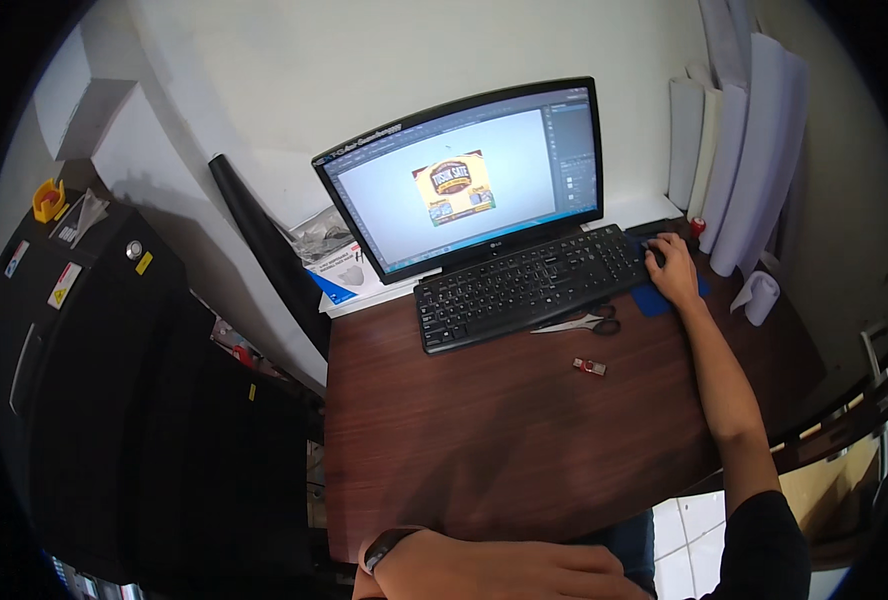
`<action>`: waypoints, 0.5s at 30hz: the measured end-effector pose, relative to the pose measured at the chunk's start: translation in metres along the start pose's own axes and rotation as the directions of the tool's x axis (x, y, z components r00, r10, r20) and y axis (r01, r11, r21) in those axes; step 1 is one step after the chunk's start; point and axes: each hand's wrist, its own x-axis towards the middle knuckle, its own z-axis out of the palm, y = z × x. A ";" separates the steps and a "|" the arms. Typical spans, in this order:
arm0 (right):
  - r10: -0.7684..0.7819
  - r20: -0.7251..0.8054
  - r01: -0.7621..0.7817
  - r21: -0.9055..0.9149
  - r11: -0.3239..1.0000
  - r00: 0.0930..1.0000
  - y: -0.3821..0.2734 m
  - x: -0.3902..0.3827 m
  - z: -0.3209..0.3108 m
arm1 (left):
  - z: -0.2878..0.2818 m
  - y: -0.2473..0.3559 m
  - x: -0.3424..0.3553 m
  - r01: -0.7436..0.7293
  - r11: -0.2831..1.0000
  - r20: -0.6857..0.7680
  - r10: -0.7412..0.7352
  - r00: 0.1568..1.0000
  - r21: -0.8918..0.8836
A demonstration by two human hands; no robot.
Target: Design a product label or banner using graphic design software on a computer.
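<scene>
Cupping the mouse (656, 256) loosely from above with the right hand (676, 273), on the pad (654, 302) beside the keyboard (524, 285), likely for easy reach; resting the left hand (514, 568) near the desk (444, 430) edge, apparently unneeded; cannot tell its grip, with the palm hidden

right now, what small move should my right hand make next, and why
Probably a slight slide over the blue mouse pad: your right hand rests there, and the lit screen shows a colourful design that small hand movements could adjust.
</scene>
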 end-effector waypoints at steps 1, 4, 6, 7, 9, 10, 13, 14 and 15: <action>0.018 0.005 -0.018 -0.004 1.000 1.000 -0.001 -0.001 -0.001 | 0.001 0.001 -0.001 -0.003 1.000 -0.007 0.003 1.000 0.012; 0.022 0.018 -0.022 -0.002 1.000 1.000 -0.003 0.000 -0.004 | 0.002 0.004 -0.005 -0.001 0.995 -0.063 -0.005 0.998 -0.100; 0.053 0.037 -0.052 -0.014 0.999 0.998 -0.003 0.000 -0.005 | -0.002 0.006 -0.009 0.041 0.985 -0.035 -0.047 0.998 -0.166; 0.045 0.036 -0.045 -0.009 0.999 0.998 -0.004 0.000 -0.005 | -0.003 0.006 -0.011 0.037 0.986 -0.040 -0.044 0.998 -0.163; 0.050 0.046 -0.050 -0.008 0.999 0.998 -0.005 0.000 -0.005 | -0.004 0.006 -0.015 0.037 0.989 -0.049 -0.045 0.998 -0.146; 0.060 0.056 -0.060 -0.006 0.998 0.997 -0.005 0.000 -0.004 | -0.005 0.005 -0.016 0.035 0.989 -0.052 -0.043 0.998 -0.145; 0.055 0.058 -0.054 -0.015 0.998 0.997 -0.006 0.003 -0.006 | -0.004 0.004 -0.019 0.034 0.994 -0.049 -0.038 0.998 -0.099; 0.053 0.060 -0.053 -0.013 0.999 0.997 -0.007 0.003 -0.006 | 0.001 0.002 -0.021 0.018 0.996 -0.071 -0.024 0.997 -0.091; 0.058 0.060 -0.058 -0.007 0.998 0.997 -0.009 0.003 -0.006 | 0.003 0.002 -0.023 0.002 0.997 -0.094 -0.010 0.996 -0.082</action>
